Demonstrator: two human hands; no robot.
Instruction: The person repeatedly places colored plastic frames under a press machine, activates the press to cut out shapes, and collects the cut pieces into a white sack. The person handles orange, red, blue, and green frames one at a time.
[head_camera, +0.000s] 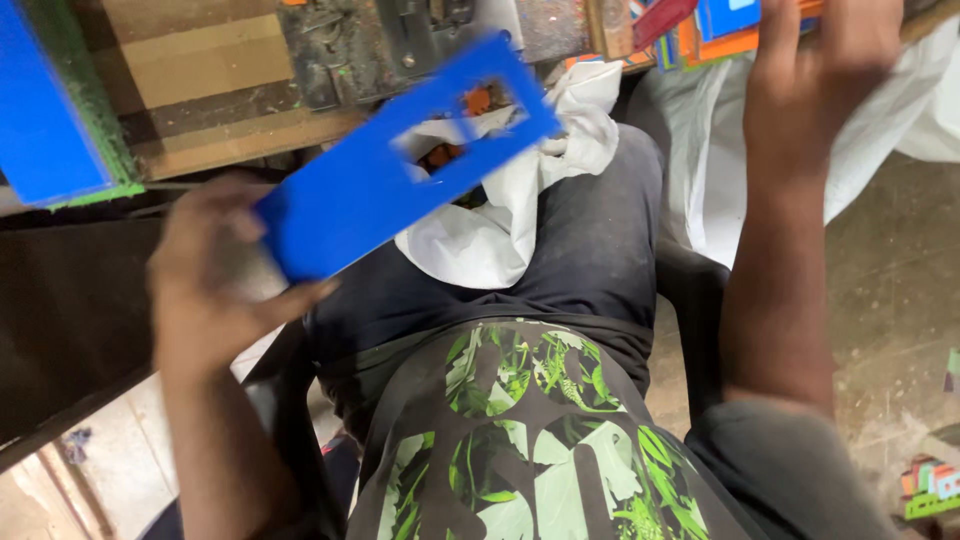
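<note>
My left hand (225, 285) grips one end of a long flat blue strip (370, 190) with a rectangular hole cut through its far half. The strip slants up to the right over my lap. Through the hole I see a white cloth bag (520, 200) lying on my dark trousers, with small orange pieces inside. My right hand (820, 70) reaches up to the top right, fingers resting on a stack of blue, orange and red flat pieces (720, 30) at the bench edge. Whether it grasps one is hidden.
A worn wooden workbench (220, 90) with a metal fixture (420, 35) runs along the top. A thick blue block with a green edge (50, 110) sits at top left. A large white sack (890, 120) lies right. Small coloured pieces (930, 485) rest on the concrete floor.
</note>
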